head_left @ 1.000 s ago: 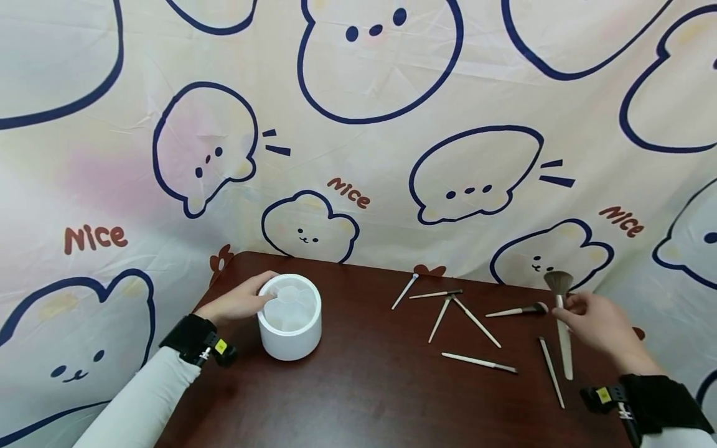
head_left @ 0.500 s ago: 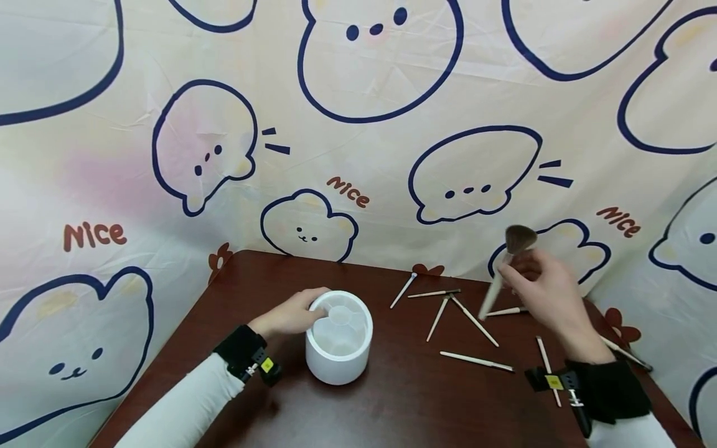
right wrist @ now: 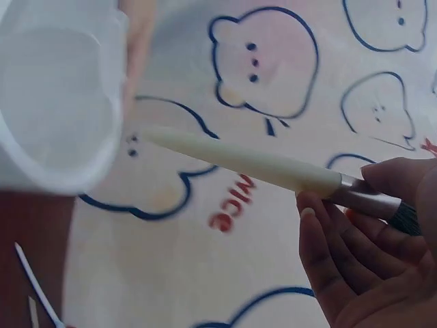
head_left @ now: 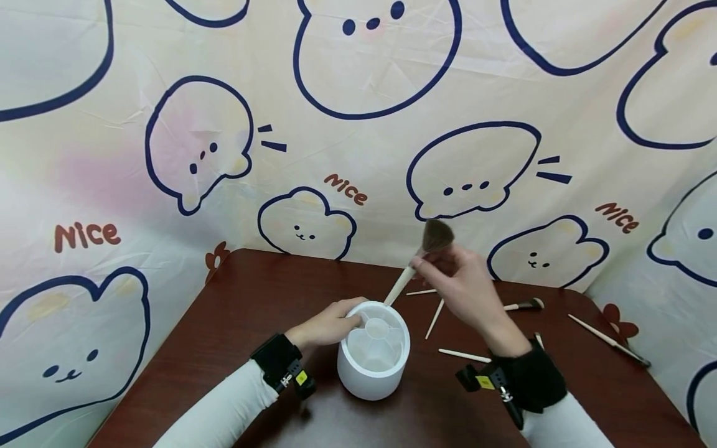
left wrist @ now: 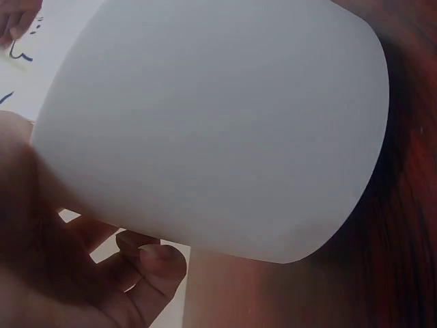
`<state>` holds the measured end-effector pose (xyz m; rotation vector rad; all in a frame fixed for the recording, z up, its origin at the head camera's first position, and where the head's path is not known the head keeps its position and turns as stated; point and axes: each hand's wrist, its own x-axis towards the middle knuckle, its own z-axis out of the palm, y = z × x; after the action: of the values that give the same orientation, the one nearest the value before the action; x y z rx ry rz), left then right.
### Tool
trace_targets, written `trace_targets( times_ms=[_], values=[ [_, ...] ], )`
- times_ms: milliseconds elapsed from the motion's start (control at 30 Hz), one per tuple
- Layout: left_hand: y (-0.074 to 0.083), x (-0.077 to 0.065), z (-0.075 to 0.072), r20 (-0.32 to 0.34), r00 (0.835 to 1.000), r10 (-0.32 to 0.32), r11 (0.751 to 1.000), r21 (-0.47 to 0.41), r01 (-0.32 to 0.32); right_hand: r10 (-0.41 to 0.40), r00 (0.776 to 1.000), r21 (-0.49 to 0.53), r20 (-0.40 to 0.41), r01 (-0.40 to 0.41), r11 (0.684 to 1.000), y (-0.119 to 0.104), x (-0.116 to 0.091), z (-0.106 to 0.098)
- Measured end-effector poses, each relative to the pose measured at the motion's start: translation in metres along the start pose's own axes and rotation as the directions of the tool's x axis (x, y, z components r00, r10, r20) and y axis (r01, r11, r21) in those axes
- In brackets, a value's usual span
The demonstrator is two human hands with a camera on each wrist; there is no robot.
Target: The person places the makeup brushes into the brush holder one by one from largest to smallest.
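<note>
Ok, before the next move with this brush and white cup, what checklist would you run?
1. Brush held: ok, right hand pinches it near the bristles.
2. Handle pointing down: ok, slanting toward the cup.
3. Cup steadied: ok, left hand grips it.
4. Handle inside cup: not ok, its tip shows outside in the right wrist view.
5. Cup resting flat on table: cannot tell.

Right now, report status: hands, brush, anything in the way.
Left hand grips white holder at the rim. Right hand pinches brush, bristles up, handle tip outside the holder. Nothing visible between tip and holder; loose brushes lie to the right.
</note>
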<state>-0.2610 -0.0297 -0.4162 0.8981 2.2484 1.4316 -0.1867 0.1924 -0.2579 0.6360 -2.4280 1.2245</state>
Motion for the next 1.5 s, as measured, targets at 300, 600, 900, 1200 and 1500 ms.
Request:
trace_targets(
  times_ms=[300,600,900,1200,1500],
  values=[
    [0.000,0.013,0.015,0.004,1.000,-0.010,0.999,-0.036,0.010,-0.019,0.998,-0.035,0.057,0.021,0.999,0.067,-0.009,0.041],
    [0.003,0.015,0.011,0.011,1.000,-0.015,1.000,0.010,0.015,0.010,0.995,-0.095,0.100,-0.001,0.995,0.082,-0.014,0.061],
    [0.005,0.018,0.014,0.029,0.996,-0.088,0.996,0.016,0.088,-0.015,0.989,-0.143,0.146,0.036,0.989,0.087,-0.015,0.066],
    [0.008,0.019,0.015,-0.005,0.999,-0.040,0.998,0.043,0.040,-0.017,0.978,-0.195,0.206,0.058,0.979,0.084,-0.007,0.047],
    [0.007,0.019,0.017,-0.024,0.999,-0.032,0.999,0.034,0.033,0.184,0.980,-0.413,0.081,-0.135,0.901,0.105,0.006,-0.033]
  ],
)
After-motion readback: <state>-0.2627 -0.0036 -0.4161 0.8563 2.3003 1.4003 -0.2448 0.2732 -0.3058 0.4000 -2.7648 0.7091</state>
